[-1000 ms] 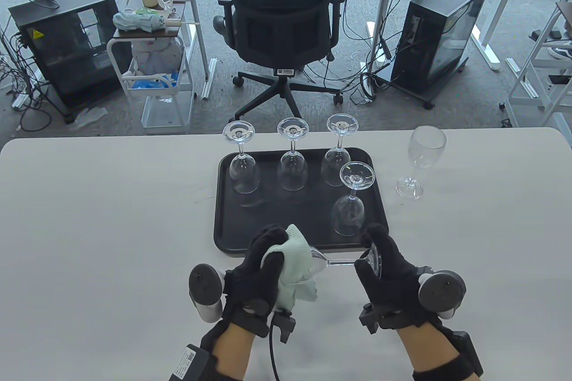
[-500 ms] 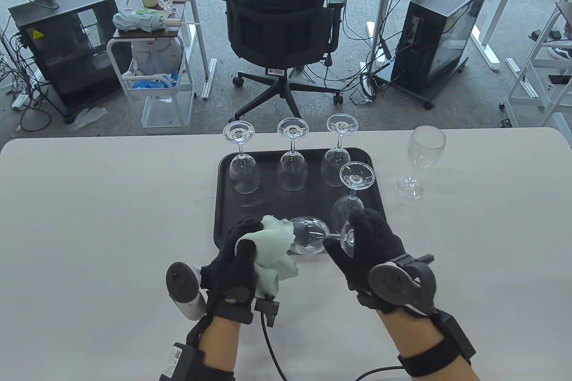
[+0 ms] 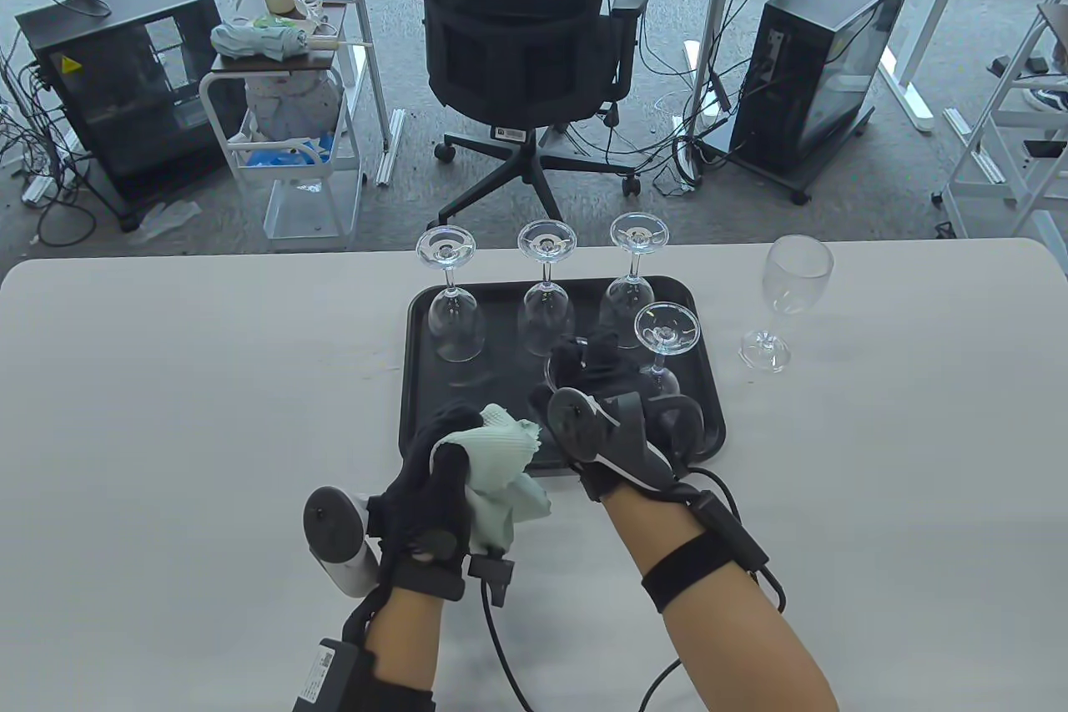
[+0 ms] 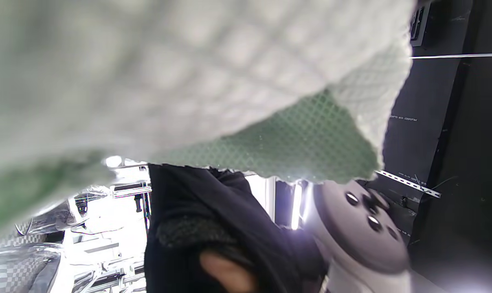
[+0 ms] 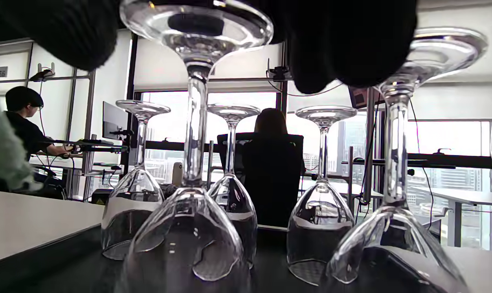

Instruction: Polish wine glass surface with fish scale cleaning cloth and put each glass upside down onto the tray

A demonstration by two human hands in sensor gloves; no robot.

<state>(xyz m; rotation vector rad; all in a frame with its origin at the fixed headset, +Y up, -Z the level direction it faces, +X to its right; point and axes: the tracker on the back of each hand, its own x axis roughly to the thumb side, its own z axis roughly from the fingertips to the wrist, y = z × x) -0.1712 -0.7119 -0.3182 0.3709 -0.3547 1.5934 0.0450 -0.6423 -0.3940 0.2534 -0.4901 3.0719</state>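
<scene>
My right hand [image 3: 584, 361] is over the middle of the black tray [image 3: 417, 411] and grips the foot of a wine glass [image 5: 191, 171] that hangs upside down. Its fingers [image 5: 343, 49] curl over the foot, and the bowl is low over the tray; whether it touches is hidden. In the table view my hand covers most of this glass. Several glasses stand upside down on the tray, three in the back row [image 3: 455, 324] [image 3: 546, 320] [image 3: 630, 303] and one front right [image 3: 663, 336]. My left hand [image 3: 442, 462] holds the bunched pale green cloth [image 3: 496, 449] at the tray's near edge.
One upright wine glass [image 3: 784, 295] stands on the white table [image 3: 167, 411] right of the tray. A black office chair [image 3: 526, 36] is beyond the far edge. The cloth [image 4: 189, 81] fills most of the left wrist view.
My right hand turned the glass from lying sideways to upside down and carried it forward over the tray. The cloth came off the bowl; my left hand stayed near the tray's front edge.
</scene>
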